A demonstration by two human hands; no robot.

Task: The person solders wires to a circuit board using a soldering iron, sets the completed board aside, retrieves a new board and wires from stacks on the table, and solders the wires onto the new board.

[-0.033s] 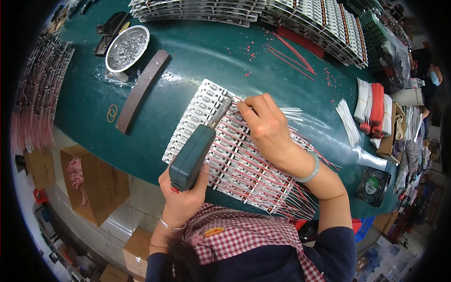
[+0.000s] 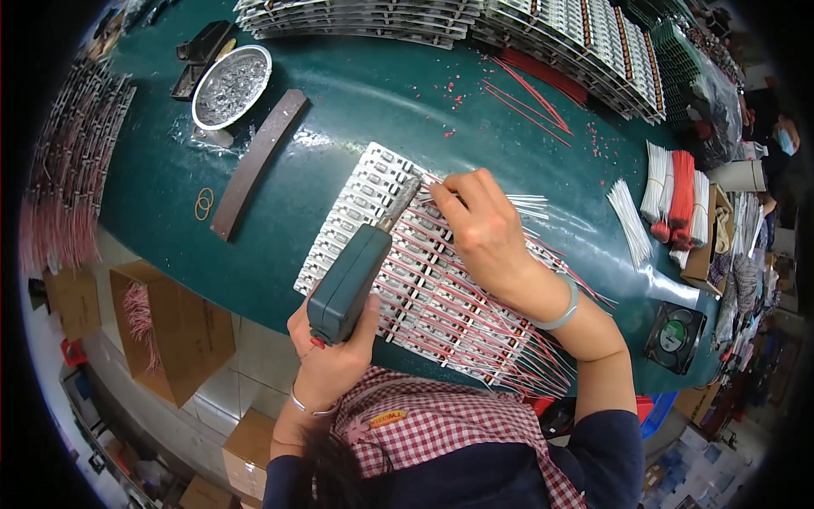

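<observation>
My left hand (image 2: 337,363) is wrapped round the handle of a dark green soldering gun (image 2: 349,273). Its long grey tip (image 2: 398,204) rests against a white panel (image 2: 318,259) made of rows of small parts, near the panel's upper right side. Just right of the tip, my right hand (image 2: 487,229) pinches the end of a thin wire (image 2: 430,180); its fingertips partly hide the contact point. Red and white wires (image 2: 449,316) run across the panel from the joined rows and fan out past its lower right end. Loose white wires (image 2: 527,202) stick out beyond my right hand.
A metal bowl (image 2: 264,93) of silvery scraps and a brown bar (image 2: 259,165) lie to the left. Stacked panels (image 2: 356,21) line the back. Wire bundles (image 2: 681,191) and a black fan (image 2: 676,338) sit at the right. A cardboard box (image 2: 191,356) stands below the table's left edge.
</observation>
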